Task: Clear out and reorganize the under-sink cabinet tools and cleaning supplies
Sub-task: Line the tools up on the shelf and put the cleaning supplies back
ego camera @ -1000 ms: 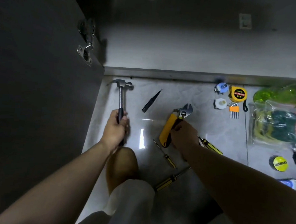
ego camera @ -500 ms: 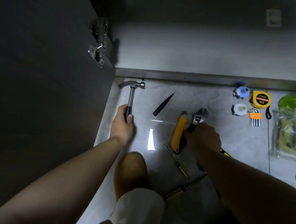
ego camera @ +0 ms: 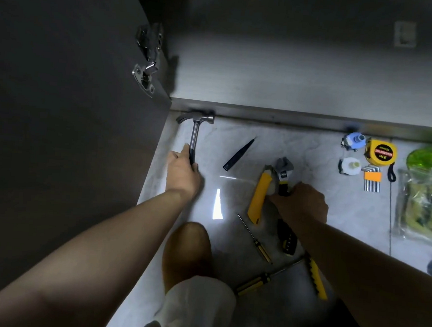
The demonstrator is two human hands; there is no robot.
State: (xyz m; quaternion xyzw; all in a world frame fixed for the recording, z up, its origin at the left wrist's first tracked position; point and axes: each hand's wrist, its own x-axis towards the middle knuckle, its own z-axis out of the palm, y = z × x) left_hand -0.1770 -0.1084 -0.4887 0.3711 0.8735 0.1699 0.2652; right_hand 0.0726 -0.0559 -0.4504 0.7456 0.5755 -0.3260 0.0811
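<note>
My left hand (ego camera: 182, 172) grips the black handle of a steel claw hammer (ego camera: 195, 126) whose head lies on the floor by the cabinet's base. My right hand (ego camera: 301, 204) holds the black and yellow handle of an adjustable wrench (ego camera: 283, 170), its jaw pointing away from me. A yellow utility knife (ego camera: 260, 193) lies just left of the wrench. A black pointed tool (ego camera: 238, 154) rests between the hammer and the knife. Two yellow-handled screwdrivers (ego camera: 258, 241) (ego camera: 258, 284) lie nearer my knee.
The open dark cabinet door (ego camera: 61, 103) stands at the left with its hinge (ego camera: 146, 70). At the right lie a yellow tape measure (ego camera: 380, 152), hex keys (ego camera: 372, 178), two small plastic fittings (ego camera: 350, 155) and a bag of sponges (ego camera: 425, 201). The cabinet floor (ego camera: 291, 74) lies beyond.
My left hand has slid the hammer a little further toward the cabinet base. My right hand has lifted the wrench away from the yellow knife. The view has shifted left.
</note>
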